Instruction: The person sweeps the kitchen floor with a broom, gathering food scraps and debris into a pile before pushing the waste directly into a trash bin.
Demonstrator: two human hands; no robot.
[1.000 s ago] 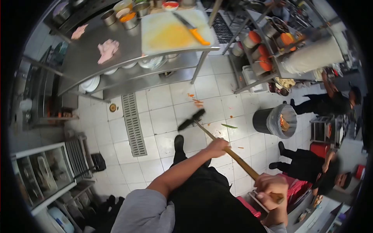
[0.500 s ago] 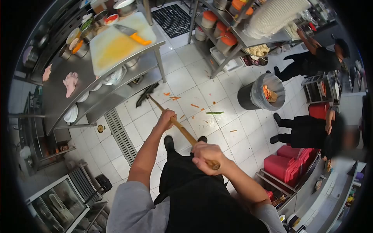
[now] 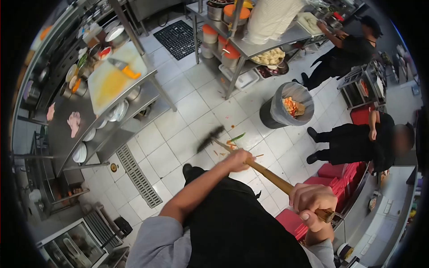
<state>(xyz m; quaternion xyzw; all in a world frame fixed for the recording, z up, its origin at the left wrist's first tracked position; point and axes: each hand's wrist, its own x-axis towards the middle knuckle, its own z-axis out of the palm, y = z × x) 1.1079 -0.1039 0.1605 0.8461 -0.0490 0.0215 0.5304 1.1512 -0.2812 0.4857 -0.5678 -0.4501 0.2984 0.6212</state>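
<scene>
Both hands are wrapped round the wooden handle of a broom. My left hand grips it partway down, nearer the bristles. At the top end, my right hand is closed around the handle, whose cut tip pokes out past the thumb. The dark broom head rests on the white tiles, blurred by motion. Beside it lie orange scraps and a long green strip, gathered close to the bristles.
A lined trash bin holding orange scraps stands ahead to the right. Two people in dark clothes are at the right. A steel table with a cutting board and knife is at left. A floor drain runs nearby.
The broom head has swept right across the tiles, pushing the scattered orange scraps closer to the green strip. Both my hands have moved right with the handle, and the view has shifted.
</scene>
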